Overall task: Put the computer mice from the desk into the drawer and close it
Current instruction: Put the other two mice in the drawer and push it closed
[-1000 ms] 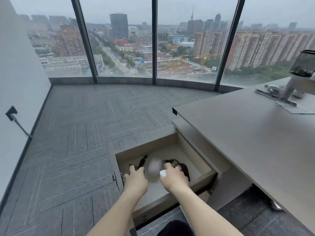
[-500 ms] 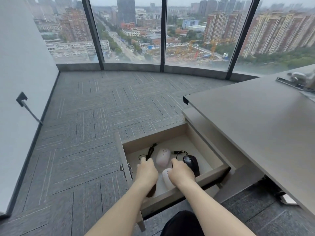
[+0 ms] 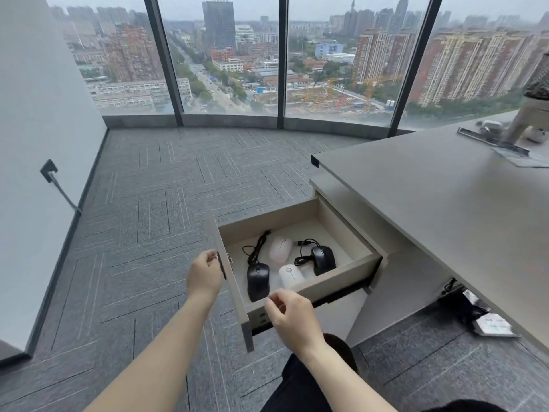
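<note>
The drawer (image 3: 341, 270) under the desk stands pulled out. Inside lie a black corded mouse (image 3: 258, 278) at the front left, a white mouse (image 3: 290, 275) beside it, a pale pink mouse (image 3: 280, 249) behind, and a second black corded mouse (image 3: 323, 259) on the right. My left hand (image 3: 204, 274) is at the drawer front's left face, fingers curled at the handle. My right hand (image 3: 289, 315) hovers over the drawer's near side wall, fingers loosely apart, holding nothing.
The grey desk top (image 3: 430, 209) runs along the right, with a stand and small items (image 3: 505, 135) at its far end. Cables and a white box (image 3: 487, 322) lie on the carpet under the desk. A wall (image 3: 35, 173) is on the left, windows ahead.
Both hands have come out of the drawer, leaving the black and white mice inside. My left hand moved to the drawer front; my right pulled back toward me.
</note>
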